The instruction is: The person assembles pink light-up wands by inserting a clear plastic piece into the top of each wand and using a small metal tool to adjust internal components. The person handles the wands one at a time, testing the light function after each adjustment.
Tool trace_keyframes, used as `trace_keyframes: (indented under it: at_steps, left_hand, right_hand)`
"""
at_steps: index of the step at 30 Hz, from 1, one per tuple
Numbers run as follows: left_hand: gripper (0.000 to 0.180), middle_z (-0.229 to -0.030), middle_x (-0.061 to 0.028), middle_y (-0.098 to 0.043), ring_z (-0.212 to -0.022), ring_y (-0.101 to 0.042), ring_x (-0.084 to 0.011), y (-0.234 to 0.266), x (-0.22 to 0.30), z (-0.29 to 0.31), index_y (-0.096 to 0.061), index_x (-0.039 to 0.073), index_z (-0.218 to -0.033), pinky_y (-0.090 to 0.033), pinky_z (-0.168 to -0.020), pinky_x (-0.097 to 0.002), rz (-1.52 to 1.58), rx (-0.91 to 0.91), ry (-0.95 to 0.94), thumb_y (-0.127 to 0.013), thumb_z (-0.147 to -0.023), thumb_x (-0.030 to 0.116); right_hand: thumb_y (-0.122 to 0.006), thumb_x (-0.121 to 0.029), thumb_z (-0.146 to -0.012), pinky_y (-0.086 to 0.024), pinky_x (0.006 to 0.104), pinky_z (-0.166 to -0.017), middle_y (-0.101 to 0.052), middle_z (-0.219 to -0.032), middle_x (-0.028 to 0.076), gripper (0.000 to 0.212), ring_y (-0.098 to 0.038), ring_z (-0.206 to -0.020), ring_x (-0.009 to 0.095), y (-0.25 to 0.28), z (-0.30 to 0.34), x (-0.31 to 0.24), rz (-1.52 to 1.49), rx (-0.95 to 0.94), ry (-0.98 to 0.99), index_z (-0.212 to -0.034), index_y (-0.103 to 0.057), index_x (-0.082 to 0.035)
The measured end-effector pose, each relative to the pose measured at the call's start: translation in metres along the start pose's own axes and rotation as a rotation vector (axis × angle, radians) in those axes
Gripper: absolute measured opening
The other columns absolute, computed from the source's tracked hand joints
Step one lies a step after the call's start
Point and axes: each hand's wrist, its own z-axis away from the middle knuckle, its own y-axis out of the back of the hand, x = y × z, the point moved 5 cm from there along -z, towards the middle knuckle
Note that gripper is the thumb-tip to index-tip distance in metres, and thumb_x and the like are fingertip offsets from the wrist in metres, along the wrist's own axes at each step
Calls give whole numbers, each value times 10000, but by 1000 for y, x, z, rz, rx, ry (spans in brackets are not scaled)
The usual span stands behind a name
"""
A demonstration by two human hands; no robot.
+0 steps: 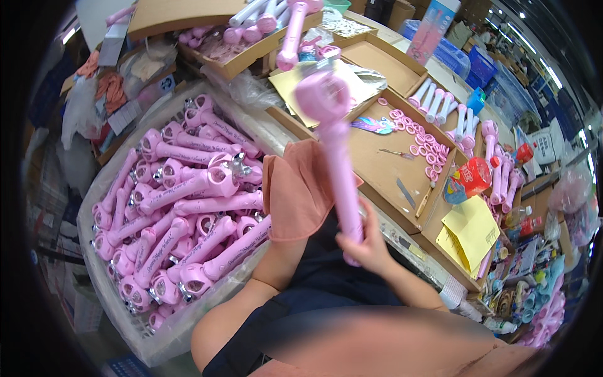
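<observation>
The right hand [372, 244] is wrapped around the lower handle of a pink wand [341, 173], held roughly upright by the near edge of a cardboard tray [377, 156]. Yellow sheets [470, 229] lie at the tray's near right corner. The left hand (an orange cloth [295, 195] hides it; its grip cannot be told) is left of the wand.

Lit at two o'clock by rows of bright ceiling tubes [553, 74], and by another glowing strip [70, 35] at ten. Furnished with a pale worktable [391, 38] running from one o'clock round to four. Backed by blue plastic crates [482, 68] at two.
</observation>
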Motion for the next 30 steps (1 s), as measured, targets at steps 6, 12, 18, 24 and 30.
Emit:
trace_keyframes:
  at_steps: [6, 12, 18, 24, 30]
  left_hand:
    - [223, -1011, -131, -656, -989, -630, -303, -1, -15, 35, -620, 50, -1035, -480, -787, -454, 114, -151, 325, -543, -983, 252]
    - [236, -993, -114, -655, -961, -635, -278, -33, -23, 77, -623, 51, -1040, -487, -769, -426, 558, -133, 436, -519, -997, 259]
    - [251, -974, -98, -655, -934, -639, -253, -31, -25, 92, -625, 53, -1045, -494, -751, -398, 641, -164, 472, -495, -1012, 265]
    - [269, -956, -81, -655, -906, -643, -228, -30, -27, 104, -627, 55, -1049, -501, -733, -370, 663, -226, 507, -471, -1026, 272]
    - [288, -938, -65, -655, -879, -647, -203, -32, -25, 115, -630, 57, -1054, -508, -715, -343, 723, -271, 565, -447, -1041, 279]
  right_hand:
    - [-666, -64, -836, -532, 349, -703, -604, -1028, 101, 731, -614, -817, 168, 50, -196, -21, -52, 201, -17, -1475, -314, -30]
    - [-733, -140, -817, -511, 369, -829, -518, -1222, 202, 747, -592, -1002, 248, 33, -332, 41, -36, 582, -40, -1414, -327, 50]
    - [-758, -261, -849, -390, 438, -1074, -419, -1418, 270, 856, -493, -1261, 385, -55, -295, -18, 520, 651, 376, -1469, -278, 80]
    - [-836, -592, -618, -286, 540, -1156, -436, -1461, 272, 1105, -391, -1373, 447, -239, -202, -29, 1079, -428, 945, -1505, -394, -104]
    - [-846, -478, -601, -476, 514, -946, -494, -1349, 281, 1064, -606, -1109, 426, -258, -204, -3, 1366, -599, 574, -1498, -388, -134]
